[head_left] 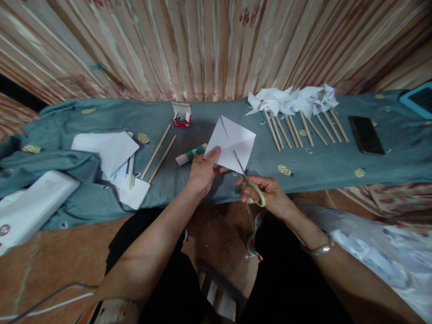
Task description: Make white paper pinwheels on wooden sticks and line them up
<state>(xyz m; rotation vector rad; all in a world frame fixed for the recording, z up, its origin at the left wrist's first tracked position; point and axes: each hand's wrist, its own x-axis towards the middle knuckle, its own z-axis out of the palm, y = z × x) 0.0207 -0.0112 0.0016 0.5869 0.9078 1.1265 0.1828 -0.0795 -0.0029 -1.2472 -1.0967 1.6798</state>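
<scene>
My left hand (pixel 202 173) pinches a white square sheet of paper (pixel 238 135) at its left corner, thumb on top. One slit shows near the paper's top corner. In my right hand (pixel 270 193) is a pair of scissors (pixel 258 191) with pale green handles, fingers through the loops. Its blades lie across the paper's lower right part; whether they are cutting there I cannot tell. Just behind my left hand lies a green and white glue stick (pixel 191 154). Two thin wooden sticks (pixel 162 159) rest to the left of it.
Finished paper pinwheels (pixel 293 101) on wooden sticks lie in a row at the back right, beside a black phone (pixel 366 135). A small red box (pixel 182 118) of metal pins stands open at the back. Paper sheets (pixel 104 148) and a white box (pixel 37 209) lie left.
</scene>
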